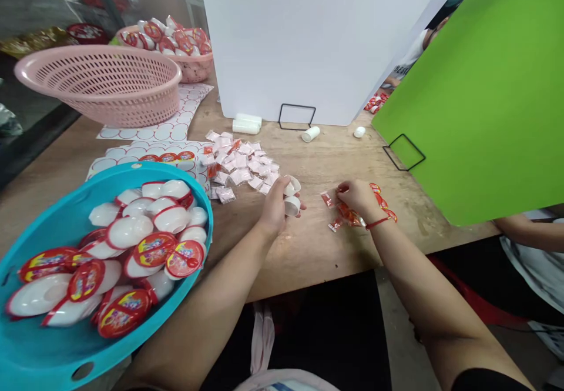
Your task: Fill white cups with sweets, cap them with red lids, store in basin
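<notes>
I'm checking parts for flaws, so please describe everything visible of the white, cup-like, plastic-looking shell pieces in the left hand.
The white, cup-like, plastic-looking shell pieces are two small, hollow, rounded parts with smooth walls and open rims. The fingers of the left hand hold them close together, one nearer the camera, above the brown wooden table. No label shows on them. Whether they are joined, or have fine flaws, cannot be told.

Blue basin (39, 353) cut off at left, red packets (350, 216) partly covered by right hand (359, 198) (print illegibly small)
</notes>
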`<act>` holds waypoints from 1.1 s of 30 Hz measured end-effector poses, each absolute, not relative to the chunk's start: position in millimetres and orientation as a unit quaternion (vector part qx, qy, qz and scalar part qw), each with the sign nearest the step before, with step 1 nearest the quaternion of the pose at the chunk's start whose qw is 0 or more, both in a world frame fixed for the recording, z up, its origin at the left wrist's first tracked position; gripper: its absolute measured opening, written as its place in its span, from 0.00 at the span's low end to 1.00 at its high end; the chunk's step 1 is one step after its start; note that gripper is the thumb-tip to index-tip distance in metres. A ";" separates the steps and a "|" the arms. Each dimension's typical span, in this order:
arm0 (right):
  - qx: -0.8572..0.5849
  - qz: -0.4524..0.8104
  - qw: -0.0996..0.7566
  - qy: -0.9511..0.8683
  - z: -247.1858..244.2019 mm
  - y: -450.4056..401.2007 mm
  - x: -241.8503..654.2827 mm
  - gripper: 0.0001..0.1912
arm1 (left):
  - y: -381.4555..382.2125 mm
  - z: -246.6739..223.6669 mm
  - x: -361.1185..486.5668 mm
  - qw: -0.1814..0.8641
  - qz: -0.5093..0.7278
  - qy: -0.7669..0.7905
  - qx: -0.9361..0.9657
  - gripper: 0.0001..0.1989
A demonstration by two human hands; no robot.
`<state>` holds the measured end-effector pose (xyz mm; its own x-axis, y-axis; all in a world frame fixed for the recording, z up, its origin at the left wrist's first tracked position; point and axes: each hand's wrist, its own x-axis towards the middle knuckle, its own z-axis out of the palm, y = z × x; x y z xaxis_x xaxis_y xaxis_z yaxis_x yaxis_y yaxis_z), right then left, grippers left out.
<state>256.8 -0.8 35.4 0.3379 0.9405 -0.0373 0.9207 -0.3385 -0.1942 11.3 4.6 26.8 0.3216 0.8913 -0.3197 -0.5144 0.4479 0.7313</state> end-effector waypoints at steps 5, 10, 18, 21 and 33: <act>-0.786 0.084 0.160 -0.591 34.2 -5.8 243.0 0.07 | 1.0 28.0 10.7 0.790 0.429 0.325 0.294 0.14; -0.556 0.241 0.510 -0.610 58.8 -26.8 174.8 0.12 | 0.5 24.5 11.0 0.764 0.420 0.339 0.354 0.10; -0.480 0.052 0.380 -0.789 66.9 -26.9 149.7 0.07 | 2.3 30.3 0.8 0.828 0.379 0.240 0.335 0.13; -0.489 0.080 0.335 -0.801 72.8 -31.5 156.2 0.08 | 2.9 32.4 1.0 0.831 0.377 0.225 0.341 0.15; -0.724 0.077 0.038 -0.684 48.8 -53.3 322.0 0.22 | 4.4 29.5 3.4 0.801 0.343 0.315 0.376 0.08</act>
